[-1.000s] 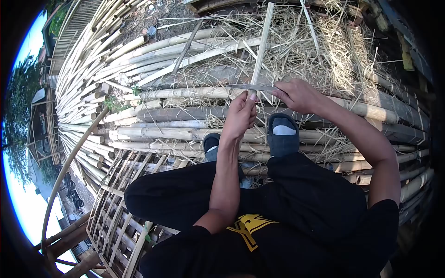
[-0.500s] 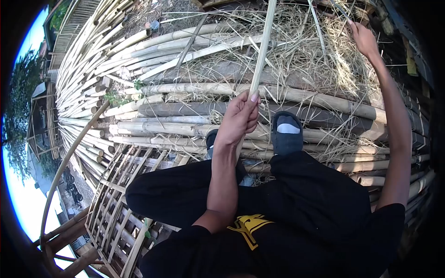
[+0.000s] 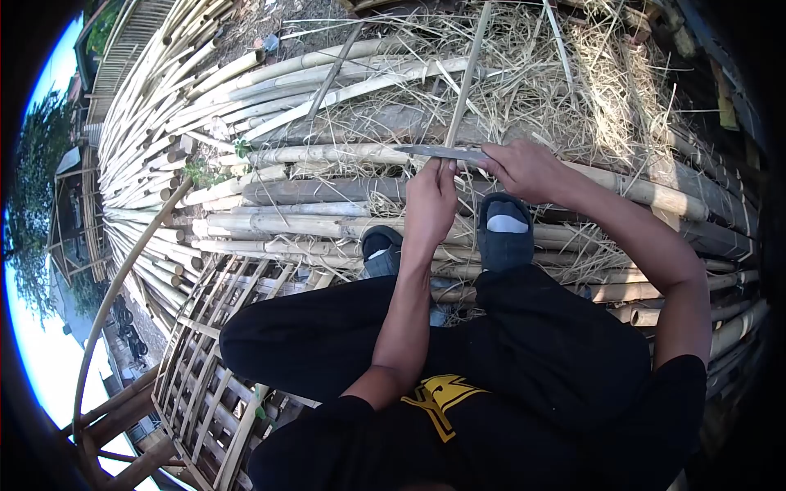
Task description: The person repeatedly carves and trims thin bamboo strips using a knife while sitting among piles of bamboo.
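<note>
My left hand (image 3: 431, 196) is closed around a long split bamboo strip (image 3: 470, 82), which runs away from me toward the top of the view. In my right hand (image 3: 528, 170) is a knife (image 3: 442, 152), gripped by its handle, which my fingers hide. Its grey blade points left and lies across the strip just beyond my left fingers. Whether the edge bites into the strip, I cannot tell. Both hands are close together above the bamboo poles, slightly beyond my feet.
Bamboo poles (image 3: 311, 225) lie side by side under my slippered feet (image 3: 506, 233). Thin shavings (image 3: 524, 106) cover the ground ahead and to the right. A slatted bamboo lattice (image 3: 205, 368) stands at lower left, near a curved pole (image 3: 123, 278). More stacked poles (image 3: 139, 147) fill the left.
My right hand has swung from the far upper right down to beside my left hand, bringing the knife across the strip. My left hand has shifted slightly and still grips the strip.
</note>
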The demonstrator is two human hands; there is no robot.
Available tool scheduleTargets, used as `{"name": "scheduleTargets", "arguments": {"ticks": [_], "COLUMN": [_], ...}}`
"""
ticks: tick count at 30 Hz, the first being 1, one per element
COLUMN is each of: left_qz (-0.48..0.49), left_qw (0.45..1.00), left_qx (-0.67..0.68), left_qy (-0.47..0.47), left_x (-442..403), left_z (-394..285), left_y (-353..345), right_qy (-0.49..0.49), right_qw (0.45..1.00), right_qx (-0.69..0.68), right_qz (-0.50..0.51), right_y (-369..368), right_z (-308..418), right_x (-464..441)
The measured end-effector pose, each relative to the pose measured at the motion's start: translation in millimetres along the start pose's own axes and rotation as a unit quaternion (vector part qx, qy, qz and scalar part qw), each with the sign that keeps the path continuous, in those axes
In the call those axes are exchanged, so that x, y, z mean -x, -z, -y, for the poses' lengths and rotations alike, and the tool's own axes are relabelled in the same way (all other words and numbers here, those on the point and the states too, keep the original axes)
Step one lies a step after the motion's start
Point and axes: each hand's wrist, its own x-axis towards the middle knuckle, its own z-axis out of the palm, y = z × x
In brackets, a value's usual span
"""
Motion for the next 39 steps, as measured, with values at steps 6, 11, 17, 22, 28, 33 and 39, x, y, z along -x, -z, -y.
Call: {"name": "scheduleTargets", "arguments": {"ticks": [6,11,17,22,28,33,39], "left_qz": [-0.012,-0.04,-0.052,0.056,0.065,0.111,0.105], "left_qw": [0.997,0.995,0.998,0.977,0.969,0.949,0.939], "left_qx": [-0.061,-0.047,0.011,0.191,0.231,0.281,0.307], "left_qy": [-0.055,-0.08,-0.032,0.074,0.065,0.087,0.112], "left_x": [-0.4,-7.9,15.1,6.5,2.6,4.9,-2.1], "left_z": [4.2,12.1,-6.9,-7.5,-7.3,-4.4,-6.7], "left_y": [-9.4,-16.0,19.5,9.9,2.5,4.7,-2.2], "right_qy": [0.033,0.011,-0.306,-0.213,-0.033,0.011,0.024], "right_qw": [0.997,0.993,0.912,0.922,0.993,0.998,0.991], "right_qx": [0.067,0.116,0.196,0.064,-0.105,0.012,0.124], "right_qz": [-0.011,0.029,-0.191,-0.317,-0.034,-0.056,-0.042], "right_y": [10.8,19.2,146.9,118.0,28.1,9.9,18.5], "right_z": [-26.7,-33.8,-232.5,-169.6,-13.9,-1.1,-37.6], "right_x": [-3.0,-12.2,16.5,17.9,0.5,3.5,-17.2]}}
